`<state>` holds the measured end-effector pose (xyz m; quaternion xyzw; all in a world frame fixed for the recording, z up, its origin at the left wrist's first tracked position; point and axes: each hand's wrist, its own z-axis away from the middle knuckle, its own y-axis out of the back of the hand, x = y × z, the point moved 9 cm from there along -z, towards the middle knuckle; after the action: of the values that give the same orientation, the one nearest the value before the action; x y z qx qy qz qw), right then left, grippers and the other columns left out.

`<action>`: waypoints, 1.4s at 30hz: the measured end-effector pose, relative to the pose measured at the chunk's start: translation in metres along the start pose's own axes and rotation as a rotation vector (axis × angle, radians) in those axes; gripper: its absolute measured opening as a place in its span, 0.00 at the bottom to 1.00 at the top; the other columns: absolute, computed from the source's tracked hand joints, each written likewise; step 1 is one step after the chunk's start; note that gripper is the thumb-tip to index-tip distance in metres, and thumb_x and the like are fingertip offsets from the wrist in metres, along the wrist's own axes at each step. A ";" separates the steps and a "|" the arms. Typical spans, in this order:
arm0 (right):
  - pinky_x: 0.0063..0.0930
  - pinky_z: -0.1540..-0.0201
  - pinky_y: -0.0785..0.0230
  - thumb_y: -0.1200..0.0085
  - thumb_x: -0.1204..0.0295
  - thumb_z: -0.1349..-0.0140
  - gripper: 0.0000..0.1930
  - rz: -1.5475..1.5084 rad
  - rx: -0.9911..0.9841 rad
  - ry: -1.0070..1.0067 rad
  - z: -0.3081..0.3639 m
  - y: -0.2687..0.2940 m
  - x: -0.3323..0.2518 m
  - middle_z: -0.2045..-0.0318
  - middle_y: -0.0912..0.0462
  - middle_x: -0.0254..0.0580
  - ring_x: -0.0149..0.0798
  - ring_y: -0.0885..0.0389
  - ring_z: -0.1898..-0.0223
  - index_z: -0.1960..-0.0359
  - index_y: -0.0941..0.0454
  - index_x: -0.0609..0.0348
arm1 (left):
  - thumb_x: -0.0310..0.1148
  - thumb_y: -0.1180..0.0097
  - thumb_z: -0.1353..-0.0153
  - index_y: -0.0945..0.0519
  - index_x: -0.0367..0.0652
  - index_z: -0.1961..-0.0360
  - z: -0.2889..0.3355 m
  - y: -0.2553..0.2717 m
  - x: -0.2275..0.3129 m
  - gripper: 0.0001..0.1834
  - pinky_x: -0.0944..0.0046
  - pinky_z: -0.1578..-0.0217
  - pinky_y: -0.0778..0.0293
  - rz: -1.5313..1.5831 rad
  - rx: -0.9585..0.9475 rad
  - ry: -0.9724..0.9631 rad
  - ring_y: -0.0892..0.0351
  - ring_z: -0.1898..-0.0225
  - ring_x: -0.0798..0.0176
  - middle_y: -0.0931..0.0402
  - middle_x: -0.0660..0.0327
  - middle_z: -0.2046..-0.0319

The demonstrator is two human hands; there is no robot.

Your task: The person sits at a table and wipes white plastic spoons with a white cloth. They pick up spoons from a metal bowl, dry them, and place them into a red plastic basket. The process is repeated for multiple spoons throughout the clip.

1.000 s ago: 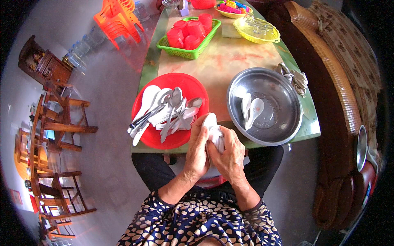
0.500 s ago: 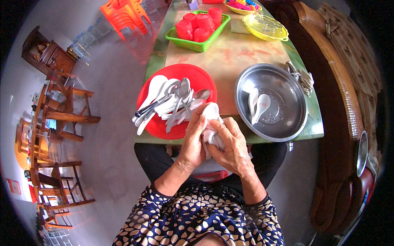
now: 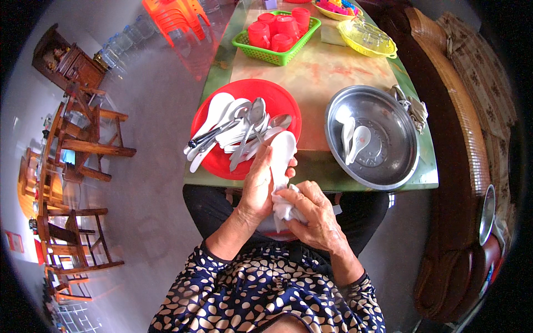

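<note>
A white soup spoon [image 3: 283, 149] is gripped in my left hand [image 3: 256, 191], its bowl pointing away from me. My right hand [image 3: 315, 215] is closed on a white cloth [image 3: 285, 206], which wraps the lower end of the spoon's handle. Just beyond my left hand lies a red plate [image 3: 270, 89] heaped with white spoons [image 3: 217, 109] and metal spoons [image 3: 256, 111], some with dark handles. To the right stands a steel basin [image 3: 395, 119] with white soup spoons [image 3: 360, 142] inside it.
A green basket [image 3: 270, 55] of red mugs [image 3: 287, 26] stands farther back on the table [image 3: 311, 83]. Beside it are a yellow basket [image 3: 369, 49] and, by the basin, a crumpled cloth [image 3: 415, 109]. Orange stacked chairs [image 3: 176, 19] and wooden chairs [image 3: 91, 147] are at left.
My right hand has slid with the cloth down from the spoon's bowl towards its handle end. More of the white spoon now shows in my left hand.
</note>
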<state>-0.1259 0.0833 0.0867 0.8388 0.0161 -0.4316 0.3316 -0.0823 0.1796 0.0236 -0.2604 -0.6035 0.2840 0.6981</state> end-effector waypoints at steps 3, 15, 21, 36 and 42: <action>0.38 0.64 0.35 0.39 0.76 0.64 0.27 0.146 0.146 0.052 -0.012 0.005 0.003 0.65 0.28 0.42 0.46 0.30 0.66 0.54 0.25 0.52 | 0.49 0.63 0.32 0.34 0.44 0.44 0.013 0.005 -0.013 0.24 0.64 0.57 0.29 0.011 0.026 0.079 0.27 0.57 0.65 0.27 0.58 0.57; 0.38 0.58 0.44 0.40 0.72 0.64 0.28 0.570 0.495 -0.053 -0.036 0.012 -0.003 0.64 0.29 0.41 0.44 0.32 0.63 0.53 0.25 0.51 | 0.53 0.70 0.31 0.45 0.45 0.36 0.018 -0.008 -0.018 0.30 0.62 0.40 0.43 0.159 -0.016 0.068 0.38 0.41 0.64 0.38 0.59 0.42; 0.40 0.63 0.44 0.41 0.69 0.61 0.23 0.396 0.318 -0.121 -0.031 0.001 0.011 0.69 0.30 0.39 0.44 0.32 0.63 0.57 0.25 0.50 | 0.54 0.67 0.32 0.39 0.47 0.40 0.018 0.000 -0.019 0.28 0.60 0.44 0.37 0.201 -0.002 0.068 0.34 0.45 0.63 0.35 0.60 0.46; 0.41 0.62 0.39 0.41 0.76 0.54 0.25 0.209 0.675 -0.072 -0.024 0.007 0.001 0.66 0.28 0.52 0.51 0.31 0.66 0.52 0.32 0.63 | 0.40 0.61 0.31 0.40 0.44 0.40 0.027 -0.019 0.017 0.21 0.63 0.43 0.37 0.154 -0.095 -0.194 0.35 0.45 0.65 0.35 0.59 0.45; 0.39 0.57 0.32 0.40 0.70 0.50 0.24 -0.160 0.577 -0.324 -0.022 -0.012 0.032 0.62 0.25 0.55 0.51 0.24 0.61 0.52 0.31 0.67 | 0.49 0.66 0.31 0.40 0.43 0.42 0.028 0.007 0.032 0.25 0.64 0.46 0.37 -0.170 0.133 -0.423 0.34 0.48 0.65 0.35 0.58 0.48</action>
<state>-0.0939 0.0963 0.0654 0.8147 -0.0937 -0.5705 0.0438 -0.1068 0.2075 0.0447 -0.0970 -0.7360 0.3114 0.5932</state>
